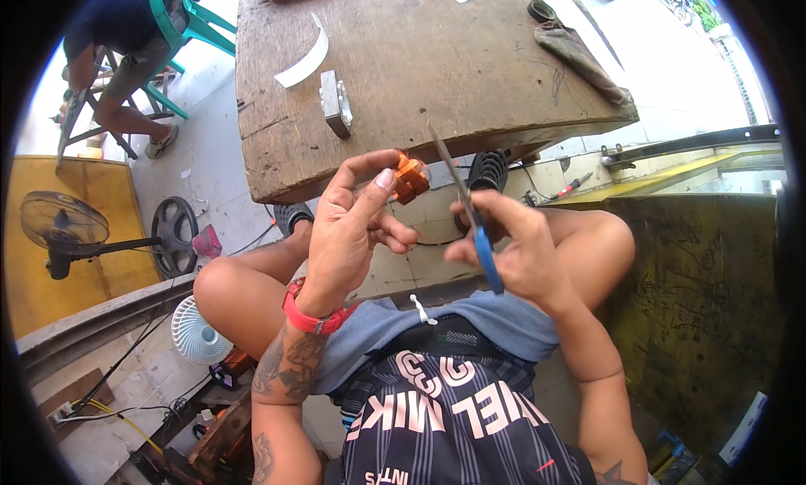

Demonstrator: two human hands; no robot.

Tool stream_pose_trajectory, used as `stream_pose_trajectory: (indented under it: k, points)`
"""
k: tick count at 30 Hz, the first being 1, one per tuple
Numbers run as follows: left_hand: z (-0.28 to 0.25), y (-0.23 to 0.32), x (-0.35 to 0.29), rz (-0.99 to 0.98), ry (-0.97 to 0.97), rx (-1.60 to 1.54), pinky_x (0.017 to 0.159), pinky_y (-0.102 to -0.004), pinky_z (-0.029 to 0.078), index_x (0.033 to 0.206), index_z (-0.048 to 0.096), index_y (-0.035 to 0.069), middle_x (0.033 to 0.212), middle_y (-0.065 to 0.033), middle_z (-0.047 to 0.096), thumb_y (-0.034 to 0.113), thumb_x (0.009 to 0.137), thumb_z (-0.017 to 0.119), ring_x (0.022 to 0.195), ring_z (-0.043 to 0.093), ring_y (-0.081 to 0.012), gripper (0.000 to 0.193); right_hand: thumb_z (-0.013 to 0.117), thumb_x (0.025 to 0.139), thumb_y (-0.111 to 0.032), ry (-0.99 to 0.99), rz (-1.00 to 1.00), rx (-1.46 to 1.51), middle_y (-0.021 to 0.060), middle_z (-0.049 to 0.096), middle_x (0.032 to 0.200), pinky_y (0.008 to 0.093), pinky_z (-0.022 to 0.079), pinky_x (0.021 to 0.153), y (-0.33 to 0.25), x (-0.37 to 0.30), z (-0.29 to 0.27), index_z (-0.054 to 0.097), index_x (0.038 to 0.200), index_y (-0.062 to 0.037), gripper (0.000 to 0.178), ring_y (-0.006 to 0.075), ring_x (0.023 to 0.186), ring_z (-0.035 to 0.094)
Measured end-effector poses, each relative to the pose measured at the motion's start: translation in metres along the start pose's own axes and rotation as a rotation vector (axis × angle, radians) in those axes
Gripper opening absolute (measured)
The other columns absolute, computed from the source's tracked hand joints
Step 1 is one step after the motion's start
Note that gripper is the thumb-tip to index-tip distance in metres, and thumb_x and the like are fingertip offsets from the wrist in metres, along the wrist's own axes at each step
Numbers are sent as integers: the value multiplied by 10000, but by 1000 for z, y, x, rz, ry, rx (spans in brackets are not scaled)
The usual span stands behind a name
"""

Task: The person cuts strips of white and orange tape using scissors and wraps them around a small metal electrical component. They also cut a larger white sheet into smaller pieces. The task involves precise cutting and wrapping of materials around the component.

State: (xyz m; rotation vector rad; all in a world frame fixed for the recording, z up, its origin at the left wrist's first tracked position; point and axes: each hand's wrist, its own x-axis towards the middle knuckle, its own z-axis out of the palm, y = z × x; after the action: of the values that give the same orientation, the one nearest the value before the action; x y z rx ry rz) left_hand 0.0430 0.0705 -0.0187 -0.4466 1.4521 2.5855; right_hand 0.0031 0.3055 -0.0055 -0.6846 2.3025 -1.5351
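Note:
My left hand (346, 225) pinches a small orange piece (410, 179), which looks like a wound coil, between thumb and index finger. Its other fingers are partly curled below, beside a thin dark wire (435, 243). In my right hand (525, 248) is a pair of scissors (480, 248) with blue handles. The blades point up and away, just right of the orange piece and apart from it. Both hands are above my lap, before the near edge of the wooden table (386, 74).
On the table lie a curved white strip (306, 60), a grey metal block (334, 106), a dark cloth (579, 59) and a black tape roll (541, 12). Fans stand at left, one black (65, 225), one white (200, 332). Another person (126, 65) is at the far left.

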Motion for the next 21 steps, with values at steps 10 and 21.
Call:
stream_pose_trajectory:
  k: [10, 21]
  points:
    - [5, 4, -5, 17, -50, 7, 556, -243, 625, 1409, 494, -35, 1178, -184, 677, 231, 1096, 567, 690, 764, -195, 417, 929, 774, -362, -63, -61, -151, 185, 701, 932, 391, 546, 731, 8, -26, 13, 687, 1111, 30, 571, 321, 818, 689]
    - [4, 3, -5, 40, -46, 24, 567, -248, 632, 1421, 488, -27, 1208, -195, 676, 220, 1100, 558, 699, 768, -206, 411, 918, 782, -389, -52, -46, -172, 180, 692, 911, 389, 540, 717, 12, -26, 14, 681, 1096, 33, 577, 315, 802, 683]
